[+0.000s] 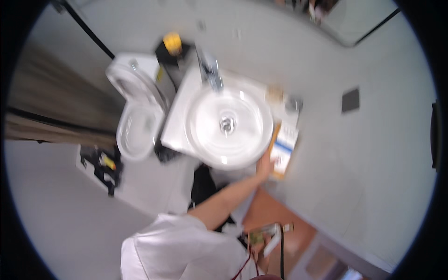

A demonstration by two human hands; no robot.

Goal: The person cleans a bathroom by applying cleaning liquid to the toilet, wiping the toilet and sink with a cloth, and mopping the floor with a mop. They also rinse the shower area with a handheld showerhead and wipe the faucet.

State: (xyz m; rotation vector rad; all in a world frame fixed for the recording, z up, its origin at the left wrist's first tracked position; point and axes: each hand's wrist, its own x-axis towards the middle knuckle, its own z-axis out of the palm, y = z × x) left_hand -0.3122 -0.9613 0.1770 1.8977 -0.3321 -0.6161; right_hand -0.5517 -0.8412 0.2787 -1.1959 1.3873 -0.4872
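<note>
My left hand [266, 165] reaches out at the end of a bare forearm, its fingers against the near left edge of a white and orange box [286, 147] with a blue band. Blur hides whether the fingers grip it. The box lies at the right side of a white washbasin [227, 140], under a chrome tap [211, 71]. Lower down, my right hand [260, 245] is closed around a small blurred bundle [262, 235] with silvery, yellowish and white parts; its exact kind cannot be told. A black strap and red cords hang beside that hand.
A toilet [140, 126] with raised lid stands left of the basin, near a brown curtain [52, 94]. A yellow object [172, 43] tops a black bin-like item. A beige item [274, 93] and a glass-like item [294, 103] sit behind the box. Dark items [103, 164] lie on the left.
</note>
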